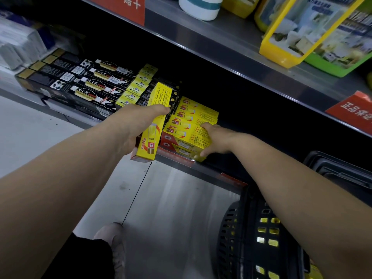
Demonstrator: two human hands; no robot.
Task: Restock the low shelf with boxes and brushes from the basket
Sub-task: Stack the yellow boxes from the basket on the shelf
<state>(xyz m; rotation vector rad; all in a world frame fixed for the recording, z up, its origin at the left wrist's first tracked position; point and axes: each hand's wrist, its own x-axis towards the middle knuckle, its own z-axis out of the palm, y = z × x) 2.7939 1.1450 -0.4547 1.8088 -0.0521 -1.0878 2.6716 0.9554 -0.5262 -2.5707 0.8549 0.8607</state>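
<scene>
My left hand grips a long yellow box, holding it tilted above the front edge of the low shelf. My right hand holds the right end of a stack of yellow boxes lying on that shelf, with the thumb on top and the fingers round the front corner. The black basket stands on the floor at the lower right, under my right forearm, and yellow boxes show through its holes.
Black boxes and small yellow boxes fill the shelf to the left. The upper shelf overhangs with yellow and green packs and red tags. A second black basket sits at right. My shoe rests on the grey floor.
</scene>
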